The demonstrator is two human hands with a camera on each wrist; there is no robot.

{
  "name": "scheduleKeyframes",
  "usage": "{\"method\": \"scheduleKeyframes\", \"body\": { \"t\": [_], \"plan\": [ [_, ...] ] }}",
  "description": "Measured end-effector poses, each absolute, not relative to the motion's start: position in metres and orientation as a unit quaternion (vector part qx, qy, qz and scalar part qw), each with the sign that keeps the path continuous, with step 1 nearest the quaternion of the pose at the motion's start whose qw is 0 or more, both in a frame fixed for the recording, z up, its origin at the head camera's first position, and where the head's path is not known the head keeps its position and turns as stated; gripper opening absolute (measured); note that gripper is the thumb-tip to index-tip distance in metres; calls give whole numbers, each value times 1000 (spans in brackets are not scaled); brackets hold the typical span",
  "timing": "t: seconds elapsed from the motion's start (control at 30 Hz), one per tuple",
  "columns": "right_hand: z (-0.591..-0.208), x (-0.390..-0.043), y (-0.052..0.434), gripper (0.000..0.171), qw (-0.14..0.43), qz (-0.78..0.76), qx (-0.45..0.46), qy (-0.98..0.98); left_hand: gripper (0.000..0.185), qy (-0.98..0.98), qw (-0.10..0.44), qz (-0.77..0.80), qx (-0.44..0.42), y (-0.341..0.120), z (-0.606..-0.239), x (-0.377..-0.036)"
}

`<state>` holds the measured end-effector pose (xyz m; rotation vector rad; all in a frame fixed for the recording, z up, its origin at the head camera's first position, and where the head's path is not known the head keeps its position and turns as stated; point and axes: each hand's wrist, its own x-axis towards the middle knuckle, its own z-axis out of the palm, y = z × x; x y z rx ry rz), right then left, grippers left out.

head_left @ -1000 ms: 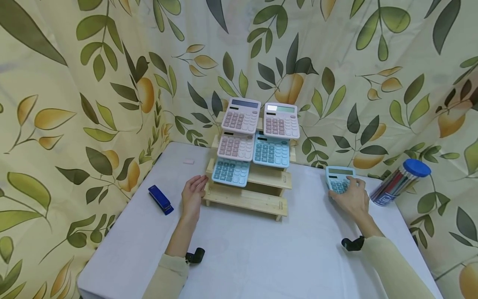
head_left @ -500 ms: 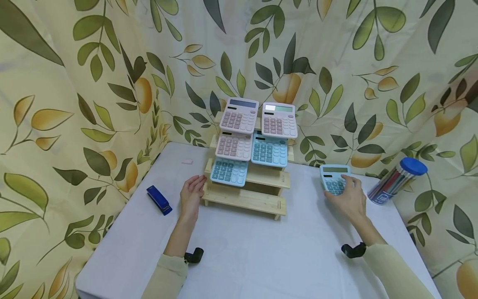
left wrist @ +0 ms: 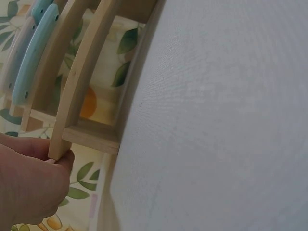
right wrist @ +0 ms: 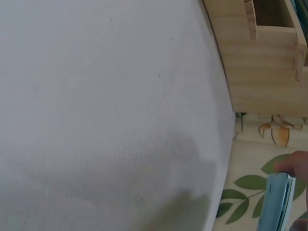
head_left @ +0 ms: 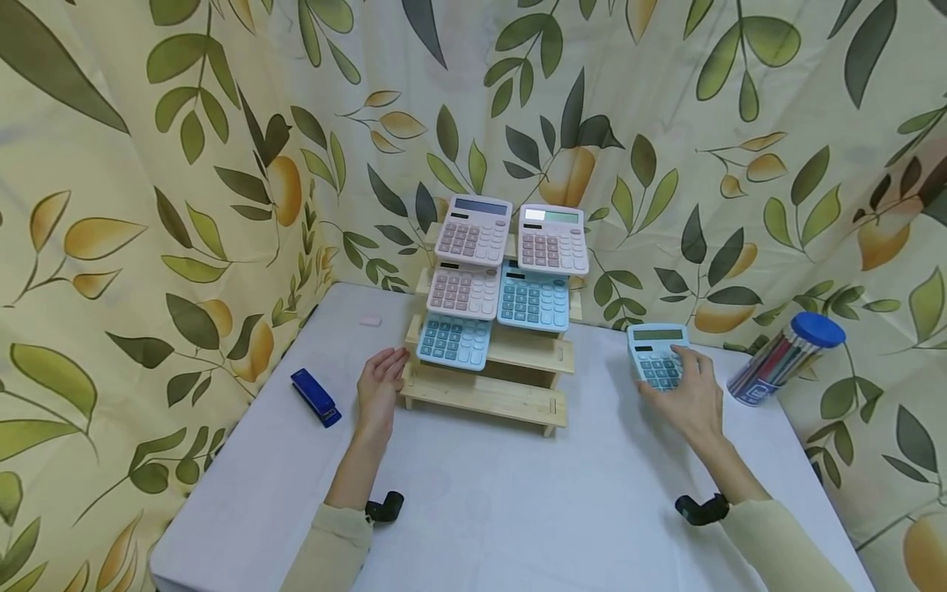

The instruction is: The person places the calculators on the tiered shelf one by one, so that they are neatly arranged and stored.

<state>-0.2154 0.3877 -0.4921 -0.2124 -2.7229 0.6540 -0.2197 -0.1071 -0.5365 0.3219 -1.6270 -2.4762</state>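
My right hand (head_left: 690, 400) grips a light blue calculator (head_left: 658, 335) by its sides, on the right of the white table. Its edge shows in the right wrist view as a thin blue calculator (right wrist: 275, 202) under a fingertip. A tiered wooden stand (head_left: 481, 395) stands mid-table. My left hand (head_left: 379, 393) is at its left end; in the left wrist view that hand (left wrist: 33, 180) pinches the corner of the lowest shelf (left wrist: 72, 91). On the upper tiers lie pink calculators (head_left: 473, 232) and blue calculators (head_left: 534, 298), with a blue calculator (head_left: 454, 339) lower left.
A blue stapler (head_left: 316, 397) lies on the table (head_left: 473, 510) to the left. Behind it is a small pink block (head_left: 371, 321). A clear tub of pens with a blue lid (head_left: 786, 359) stands to the right of my right hand. A leaf-patterned curtain (head_left: 651, 123) surrounds the table.
My right hand has moved a little to the left with the light blue calculator. The left hand stays at the stand, and the calculators on the stand keep their places.
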Motion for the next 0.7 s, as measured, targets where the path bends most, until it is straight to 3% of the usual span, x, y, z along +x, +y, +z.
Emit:
{"method": "scheduleKeyframes", "body": {
  "t": [0.37,0.7],
  "plan": [
    [-491,-204,378,90,223,248,-46,-942,65,-545,85,-829,96,-106,-536,-219],
    [-488,-194,365,86,239,252,-40,-937,65,-542,83,-830,96,-107,-535,-219]
  ]
}}
